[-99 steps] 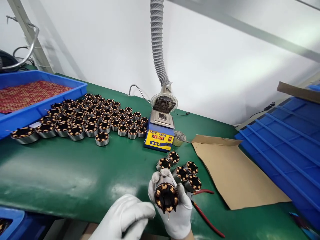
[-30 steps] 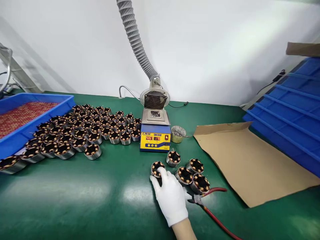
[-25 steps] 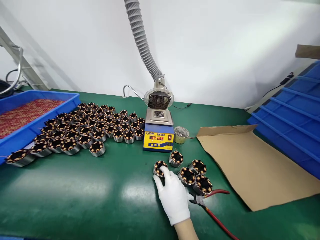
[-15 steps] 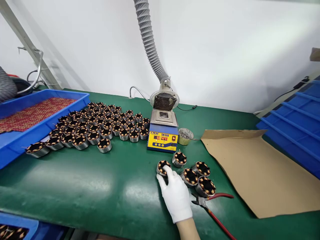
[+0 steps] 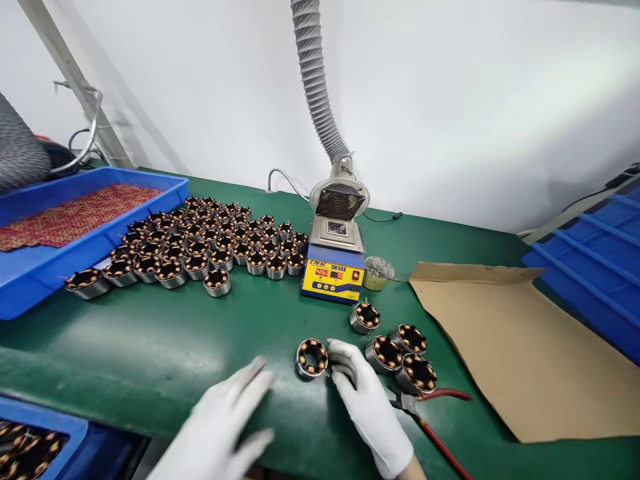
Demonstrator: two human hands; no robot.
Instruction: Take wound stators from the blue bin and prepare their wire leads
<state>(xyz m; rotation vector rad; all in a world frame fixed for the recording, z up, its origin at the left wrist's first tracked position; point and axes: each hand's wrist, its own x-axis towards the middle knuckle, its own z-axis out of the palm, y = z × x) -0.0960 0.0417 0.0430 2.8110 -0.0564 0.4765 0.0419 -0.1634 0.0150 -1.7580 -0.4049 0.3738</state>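
Observation:
A motor stator (image 5: 311, 359) with copper coils and a steel ring lies on the green bench, coil side up. At its right edge is my right hand (image 5: 370, 403), white-gloved, with the fingers curved and the thumb apart. Whether the fingertips touch the stator is hard to tell. My left hand (image 5: 220, 417), also gloved and somewhat blurred, is off to the stator's lower left with its fingers spread and nothing in them. Several more stators (image 5: 384, 353) stand just right of my right hand. Red-handled cutting pliers (image 5: 413, 403) lie beyond them, jaws towards that hand.
Behind stands a blue-yellow solder pot (image 5: 333, 277) under a grey exhaust hose (image 5: 317, 87). A small cup (image 5: 379, 273) sits beside it. Many stators (image 5: 200, 243) fill the left, near a blue tray (image 5: 100, 243). Cardboard (image 5: 515, 360) and blue crates (image 5: 595, 267) are right.
My left hand has come into view from below. My right hand has released its grip on the stator, which now sits nearer and slightly left. The view has shifted a little.

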